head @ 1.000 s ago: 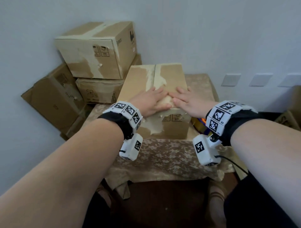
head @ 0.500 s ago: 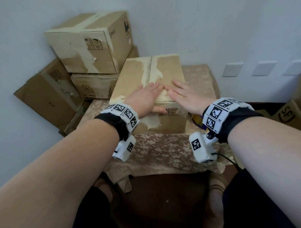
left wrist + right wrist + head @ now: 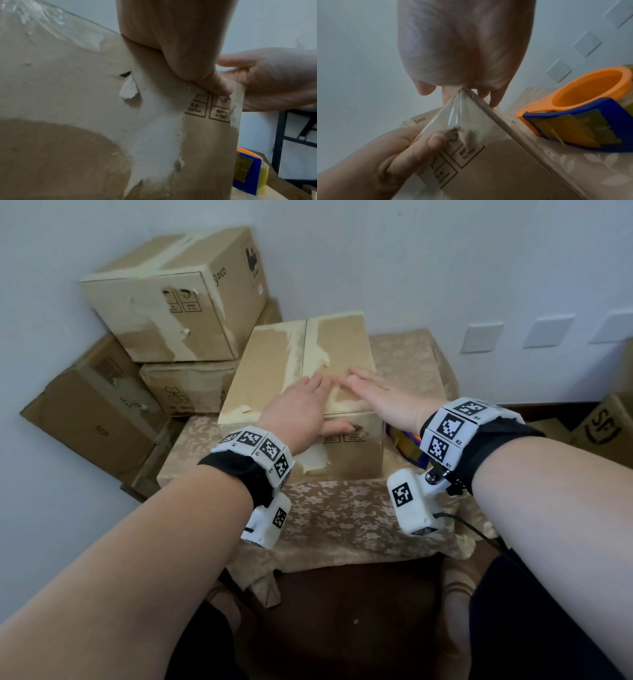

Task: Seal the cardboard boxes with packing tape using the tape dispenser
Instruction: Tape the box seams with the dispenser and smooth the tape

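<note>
Pressing down on a cardboard box (image 3: 301, 378), two bare hands lie side by side on its closed lid. The box sits on a small table (image 3: 342, 515) covered with a flowered beige cloth. The left hand (image 3: 294, 409) rests flat on the lid with fingers straight, its thumb hooked over the near edge and pressing the front face beside the printed handling symbols. The right hand (image 3: 387, 398) also lies flat and open, fingertips pointing across the centre seam; neither hand grips anything. In the right wrist view a strip of clear packing tape (image 3: 458, 116) shines over the near top edge, so this box looks already taped and the hands seem to be smoothing it down.

The box will probably handle as light and stiff, though its paper skin is torn in pale patches and would tear further if tape were pulled off. The tape looks slick, thin and likely to wrinkle. The flat sides or bottom corners seem the best places to take hold.

The tape dispenser (image 3: 583, 116), orange with a blue blade guard, lies on the cloth just beside the box on its right, touched by neither hand. Its handle looks the safest grip, away from the toothed cutter.

More worn boxes (image 3: 178, 299) are stacked against the wall to the left, crowding that side. Three blank wall plates (image 3: 481, 337) sit on the right.
</note>
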`<action>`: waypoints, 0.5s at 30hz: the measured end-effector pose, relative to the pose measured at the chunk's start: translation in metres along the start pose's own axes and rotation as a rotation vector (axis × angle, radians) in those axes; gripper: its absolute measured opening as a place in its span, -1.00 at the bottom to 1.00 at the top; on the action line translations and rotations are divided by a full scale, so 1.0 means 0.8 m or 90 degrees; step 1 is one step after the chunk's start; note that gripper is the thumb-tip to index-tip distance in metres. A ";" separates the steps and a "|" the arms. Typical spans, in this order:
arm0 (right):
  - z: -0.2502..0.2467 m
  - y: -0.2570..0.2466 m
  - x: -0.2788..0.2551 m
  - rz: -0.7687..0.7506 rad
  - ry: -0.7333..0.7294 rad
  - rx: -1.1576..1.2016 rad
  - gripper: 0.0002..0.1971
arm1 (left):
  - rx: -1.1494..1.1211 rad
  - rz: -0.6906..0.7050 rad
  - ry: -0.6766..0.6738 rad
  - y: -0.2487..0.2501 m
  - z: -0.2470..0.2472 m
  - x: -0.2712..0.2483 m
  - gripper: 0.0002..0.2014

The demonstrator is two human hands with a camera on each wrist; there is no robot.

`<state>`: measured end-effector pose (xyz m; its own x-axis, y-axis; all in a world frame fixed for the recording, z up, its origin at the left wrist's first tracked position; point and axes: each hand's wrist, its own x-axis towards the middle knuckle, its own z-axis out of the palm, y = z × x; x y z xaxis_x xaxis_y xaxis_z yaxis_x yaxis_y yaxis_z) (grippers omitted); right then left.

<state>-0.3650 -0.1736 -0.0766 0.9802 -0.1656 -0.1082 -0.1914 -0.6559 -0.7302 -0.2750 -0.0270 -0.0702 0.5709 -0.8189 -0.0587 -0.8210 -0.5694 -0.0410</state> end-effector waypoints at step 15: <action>-0.021 0.010 -0.016 0.093 0.007 0.134 -0.36 | -0.042 0.022 -0.018 0.046 -0.014 0.015 -0.14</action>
<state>-0.3802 -0.1894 -0.0696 0.9420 -0.2568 -0.2160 -0.3153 -0.4572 -0.8316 -0.2982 -0.0585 -0.0616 0.5406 -0.8367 -0.0875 -0.8383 -0.5445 0.0277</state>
